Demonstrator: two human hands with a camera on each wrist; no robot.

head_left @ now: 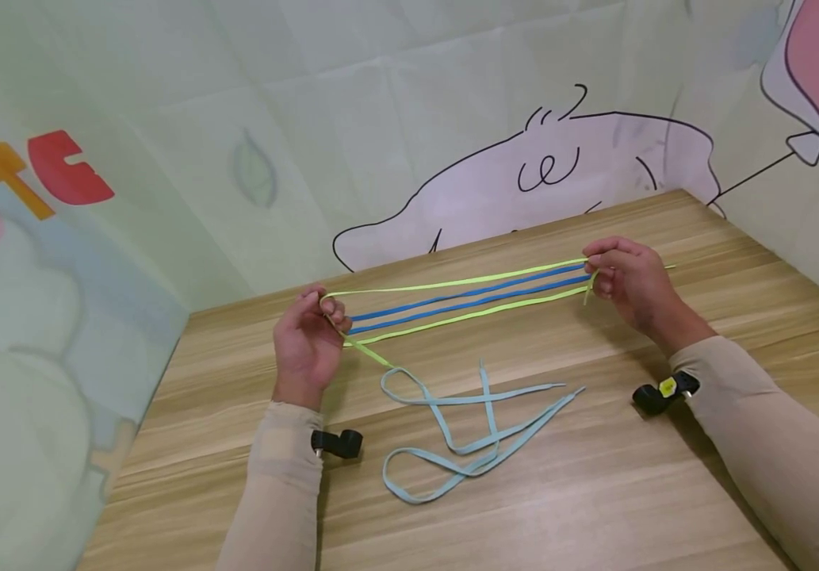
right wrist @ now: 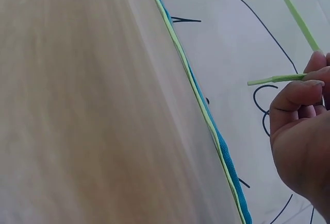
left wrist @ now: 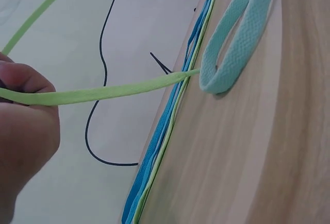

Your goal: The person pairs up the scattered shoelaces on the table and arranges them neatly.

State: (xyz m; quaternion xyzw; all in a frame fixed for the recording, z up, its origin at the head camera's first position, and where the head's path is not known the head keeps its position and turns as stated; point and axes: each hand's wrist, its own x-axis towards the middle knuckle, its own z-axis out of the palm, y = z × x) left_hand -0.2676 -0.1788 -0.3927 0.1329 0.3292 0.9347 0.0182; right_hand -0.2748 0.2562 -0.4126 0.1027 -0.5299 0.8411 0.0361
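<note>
A yellow-green shoelace stretches between both hands, raised over the table. My left hand holds one end part of it with curled fingers, and its tail slants down toward the tabletop in the left wrist view. At the other end my right hand pinches the lace, whose short tip sticks out past the fingers in the right wrist view. Below the raised lace, two blue strands lie straight side by side on the table, with another yellow-green strand along their near side.
Light blue shoelaces lie in loose loops and crossings on the wooden table, nearer the body. A yellow-green tip shows beyond the right hand. Behind the table's far edge stands a printed wall sheet.
</note>
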